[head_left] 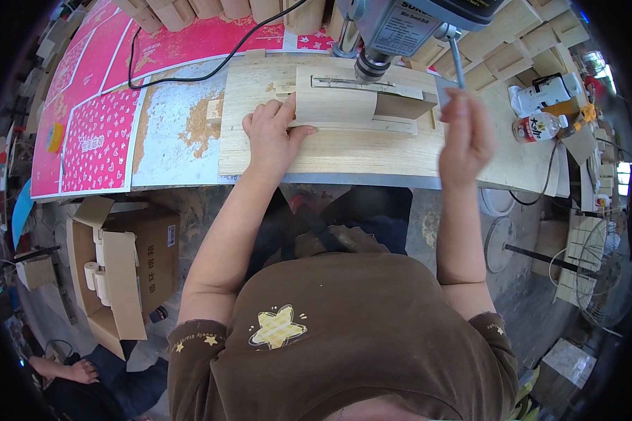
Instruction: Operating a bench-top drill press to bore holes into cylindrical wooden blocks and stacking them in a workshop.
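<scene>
A pale wooden box with a long slot along its top lies under the chuck of a bench drill press. My left hand grips the box's left end, thumb along its near edge and fingers bent at its side. Up on the right, my right hand is closed round the lower end of the drill's metal lever; its fingers are slightly blurred. Beneath the box is a flat wooden board. The chuck hangs over the slot, and I cannot tell whether the bit touches the wood.
A black cable loops across the pink-covered tabletop. Several wooden pieces line the back. Bottles stand at right, yellow tape lies far left. Below are an open carton and a fan. Another person's hand shows lower left.
</scene>
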`<state>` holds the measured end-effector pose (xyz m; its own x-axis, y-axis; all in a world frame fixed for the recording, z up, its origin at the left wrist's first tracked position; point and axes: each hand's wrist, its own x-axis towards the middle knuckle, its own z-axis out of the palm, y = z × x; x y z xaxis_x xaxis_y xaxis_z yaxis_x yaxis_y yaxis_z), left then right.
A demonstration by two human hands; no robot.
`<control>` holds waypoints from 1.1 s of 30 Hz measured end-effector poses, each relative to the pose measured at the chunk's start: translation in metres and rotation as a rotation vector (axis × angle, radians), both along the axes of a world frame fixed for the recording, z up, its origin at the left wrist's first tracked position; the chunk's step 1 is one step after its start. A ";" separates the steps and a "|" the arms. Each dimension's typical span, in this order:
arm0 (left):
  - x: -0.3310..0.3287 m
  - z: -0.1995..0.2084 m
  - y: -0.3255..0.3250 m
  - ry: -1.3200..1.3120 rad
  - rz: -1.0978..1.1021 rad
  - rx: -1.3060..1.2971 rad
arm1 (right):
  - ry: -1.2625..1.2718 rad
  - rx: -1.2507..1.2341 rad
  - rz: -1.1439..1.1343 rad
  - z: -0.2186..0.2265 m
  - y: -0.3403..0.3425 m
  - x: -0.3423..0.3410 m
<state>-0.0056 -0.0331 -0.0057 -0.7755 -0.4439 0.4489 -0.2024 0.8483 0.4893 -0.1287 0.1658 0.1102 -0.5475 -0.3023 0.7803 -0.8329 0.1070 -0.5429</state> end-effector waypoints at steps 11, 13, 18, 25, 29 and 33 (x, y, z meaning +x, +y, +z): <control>-0.001 0.000 0.001 0.016 0.003 -0.008 | 0.194 0.016 -0.053 0.027 0.006 -0.023; -0.004 0.001 0.003 -0.029 0.009 0.017 | 0.233 0.038 -0.086 0.078 -0.006 -0.047; -0.022 0.001 0.025 0.015 -0.031 0.013 | 0.189 0.080 -0.002 0.132 -0.071 -0.098; -0.023 0.003 0.027 -0.007 -0.058 0.074 | 0.099 0.197 -0.173 0.102 -0.008 -0.047; -0.023 0.002 0.028 0.018 -0.057 0.044 | -0.051 0.072 -0.012 0.037 0.008 -0.004; -0.024 0.002 0.028 0.003 -0.063 0.078 | 0.136 -0.009 0.024 -0.030 -0.007 -0.014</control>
<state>-0.0293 -0.0053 -0.0033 -0.8017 -0.4281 0.4171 -0.1487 0.8188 0.5545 -0.1424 0.1590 0.0805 -0.4290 -0.3068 0.8496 -0.9012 0.0819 -0.4256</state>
